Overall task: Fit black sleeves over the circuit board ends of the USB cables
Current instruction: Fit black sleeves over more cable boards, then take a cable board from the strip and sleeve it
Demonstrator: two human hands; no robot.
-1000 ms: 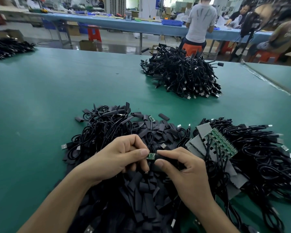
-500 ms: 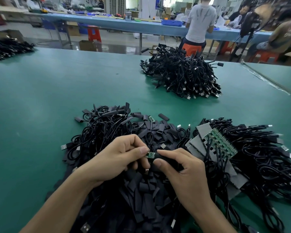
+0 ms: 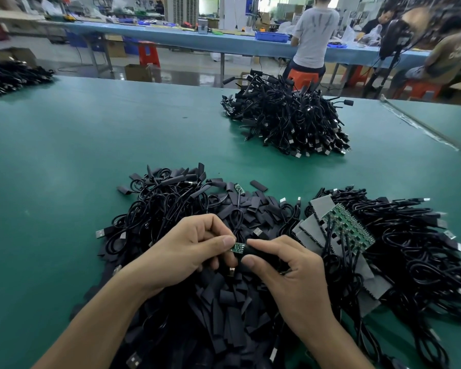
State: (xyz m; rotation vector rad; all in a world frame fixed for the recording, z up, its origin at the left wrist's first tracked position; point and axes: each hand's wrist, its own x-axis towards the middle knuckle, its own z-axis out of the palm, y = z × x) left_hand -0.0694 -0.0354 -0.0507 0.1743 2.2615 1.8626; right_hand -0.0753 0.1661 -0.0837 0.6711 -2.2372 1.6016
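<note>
Pinch grips meet between the hands: the left hand point(image 3: 186, 251) holds the tiny circuit board point(image 3: 237, 247) by its edges, the right hand point(image 3: 290, 278) pinches a black sleeve point(image 3: 258, 253) against its end; the board is likely light, stiff and fragile, the sleeve soft.

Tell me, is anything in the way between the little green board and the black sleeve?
Nothing visible is. The left hand pinches the green board, the right hand pinches the black sleeve, and the sleeve's open end sits right against the board's end. Inside the sleeve cannot be seen.
</note>
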